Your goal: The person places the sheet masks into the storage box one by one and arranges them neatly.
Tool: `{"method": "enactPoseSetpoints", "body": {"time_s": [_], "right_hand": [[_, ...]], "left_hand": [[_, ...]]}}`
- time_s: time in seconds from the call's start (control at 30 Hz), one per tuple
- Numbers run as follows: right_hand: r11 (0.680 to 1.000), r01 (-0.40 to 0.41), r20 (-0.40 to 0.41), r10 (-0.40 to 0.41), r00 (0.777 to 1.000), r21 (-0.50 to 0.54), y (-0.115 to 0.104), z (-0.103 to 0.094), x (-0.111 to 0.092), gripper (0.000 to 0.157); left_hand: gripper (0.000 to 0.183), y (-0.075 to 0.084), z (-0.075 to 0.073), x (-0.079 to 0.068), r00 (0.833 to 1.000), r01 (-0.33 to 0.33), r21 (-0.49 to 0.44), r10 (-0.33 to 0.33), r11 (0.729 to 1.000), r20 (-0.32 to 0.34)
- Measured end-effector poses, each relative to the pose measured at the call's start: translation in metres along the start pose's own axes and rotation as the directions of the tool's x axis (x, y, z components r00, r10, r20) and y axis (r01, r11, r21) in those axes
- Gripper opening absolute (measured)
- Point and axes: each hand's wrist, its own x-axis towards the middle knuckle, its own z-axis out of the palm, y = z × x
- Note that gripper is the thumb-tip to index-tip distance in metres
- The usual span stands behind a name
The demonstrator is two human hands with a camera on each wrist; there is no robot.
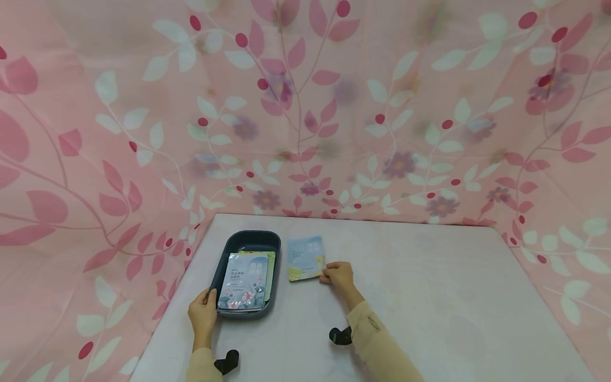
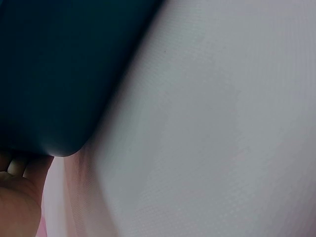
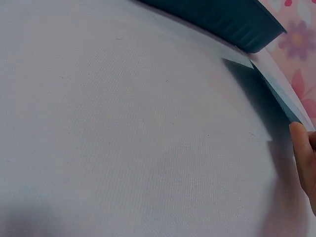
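My left hand [image 1: 202, 314] grips the near left rim of a dark blue-green plastic tray [image 1: 253, 240]. In the left wrist view its fingers reach under the tray's edge [image 2: 59, 84]. Inside the tray lie flat sachets, a pale blue floral sachet [image 1: 244, 281] on top and a green-yellow sachet [image 1: 271, 270] partly covered below it. To the right of the tray, my right hand [image 1: 340, 277] pinches the lower right corner of a light blue sachet [image 1: 305, 255] with a yellow-green bottom. Seen from the right wrist, this sachet [image 3: 277, 94] is tilted, its shadow falling on the table.
Everything stands on a white-covered table [image 1: 429, 297]. A pink floral curtain [image 1: 305, 106] hangs behind and along both sides. Black wrist devices, a left one [image 1: 227, 362] and a right one [image 1: 340, 336], stick out from the sleeves.
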Motion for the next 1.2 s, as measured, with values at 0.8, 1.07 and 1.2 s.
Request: {"method": "enactPoseSetpoints", "body": {"time_s": [0.8,1.07,1.2], "right_hand": [[0.987,0.146,-0.006,-0.146,0.989,0.064,-0.025,-0.012,-0.028,0.022],[0.980,0.180,0.020,-0.182,0.983,0.081,-0.033,-0.013,-0.035,0.022],[0.975,0.194,0.040,-0.200,0.979,0.109,-0.038,-0.011,-0.040,0.023]], "left_hand": [[0.027,0.001,0.000,-0.001,1.000,0.010,-0.014,-0.010,1.000,0.014],[0.027,0.002,0.000,-0.001,1.000,0.008,-0.010,-0.008,1.000,0.011],[0.027,0.002,-0.001,-0.001,1.000,0.011,-0.007,-0.011,1.000,0.012]]}}
